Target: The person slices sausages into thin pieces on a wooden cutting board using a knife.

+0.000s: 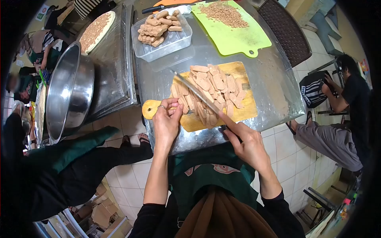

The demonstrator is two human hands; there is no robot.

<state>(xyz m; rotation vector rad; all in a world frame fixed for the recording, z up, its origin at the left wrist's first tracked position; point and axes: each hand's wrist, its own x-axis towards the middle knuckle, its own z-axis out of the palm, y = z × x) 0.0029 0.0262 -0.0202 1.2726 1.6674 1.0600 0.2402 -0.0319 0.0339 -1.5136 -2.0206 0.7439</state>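
My right hand (250, 146) is closed around the handle of a knife (202, 95). Its long blade slants up and left across a heap of sliced sausages (216, 85). The pink-brown slices lie on a wooden cutting board (244, 79) with a round handle at the left. At the heap's left edge is my left hand (166, 123), its fingers bent and its thumb and fingertips pinched on a sausage slice. A clear plastic tub (160, 53) of whole sausages (158, 27) stands beyond the board.
A green cutting board (234, 41) bears small chopped pieces (224, 15). Behind the tub lies another knife (152, 8). A large steel bowl (71, 95) and a topped round of dough (97, 31) are at left. One person (349, 91) sits at right; others stand at left.
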